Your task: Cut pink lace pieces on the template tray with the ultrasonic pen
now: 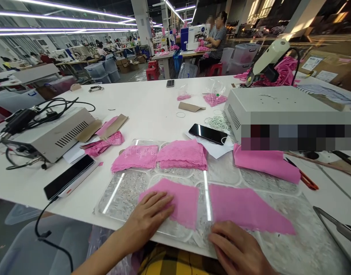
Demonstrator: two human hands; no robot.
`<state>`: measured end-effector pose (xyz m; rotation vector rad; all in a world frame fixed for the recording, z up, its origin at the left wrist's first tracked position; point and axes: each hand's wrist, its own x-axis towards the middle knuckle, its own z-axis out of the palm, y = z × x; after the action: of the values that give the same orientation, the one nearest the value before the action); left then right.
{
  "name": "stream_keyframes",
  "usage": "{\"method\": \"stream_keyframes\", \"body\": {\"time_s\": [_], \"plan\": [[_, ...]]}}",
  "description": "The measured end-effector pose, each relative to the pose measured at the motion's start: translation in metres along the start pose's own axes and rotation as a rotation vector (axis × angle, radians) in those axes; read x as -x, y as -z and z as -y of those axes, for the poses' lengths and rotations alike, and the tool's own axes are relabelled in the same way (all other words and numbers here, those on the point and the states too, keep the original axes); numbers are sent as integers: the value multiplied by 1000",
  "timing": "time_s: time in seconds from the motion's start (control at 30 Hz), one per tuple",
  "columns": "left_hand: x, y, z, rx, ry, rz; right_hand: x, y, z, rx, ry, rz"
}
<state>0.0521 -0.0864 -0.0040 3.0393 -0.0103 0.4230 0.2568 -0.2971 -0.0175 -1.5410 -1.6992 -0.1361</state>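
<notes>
My left hand lies flat, fingers stretched out, on a pink fabric piece on a grey marbled mat. At the mat's near edge, my right hand has its fingers curled together. Its fingertips are by the lower left corner of a second pink fabric piece; anything in them is hidden. Behind these pieces sit two stacks of pink lace-edged fabric, a left stack and a middle stack. A folded pink cloth lies to their right.
A grey box machine stands right; another box with a black corded tool stands left. Phones lie near the middle and left. An orange cutter and scissors lie right. A person sits beyond the table.
</notes>
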Motion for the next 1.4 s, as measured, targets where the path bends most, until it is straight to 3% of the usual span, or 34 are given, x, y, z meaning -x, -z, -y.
{"method": "stream_keyframes", "body": {"time_s": [0.13,0.23,0.5,0.63,1.1,1.4], "plan": [[-8,-2,3,62,-19,-28,11,18,-7,91,-37,-103],[-23,-2,1,117,-49,-36,23,36,-19,201,-152,-199],[-97,-23,-13,219,-285,109,62,69,-44,498,-371,-271],[-117,-35,-13,161,-368,129,75,75,-48,531,-453,-285],[-109,-44,-11,13,-404,-17,78,73,-53,489,-525,-282],[-107,-42,-11,-85,-441,2,78,72,-55,532,-523,-249]]}}
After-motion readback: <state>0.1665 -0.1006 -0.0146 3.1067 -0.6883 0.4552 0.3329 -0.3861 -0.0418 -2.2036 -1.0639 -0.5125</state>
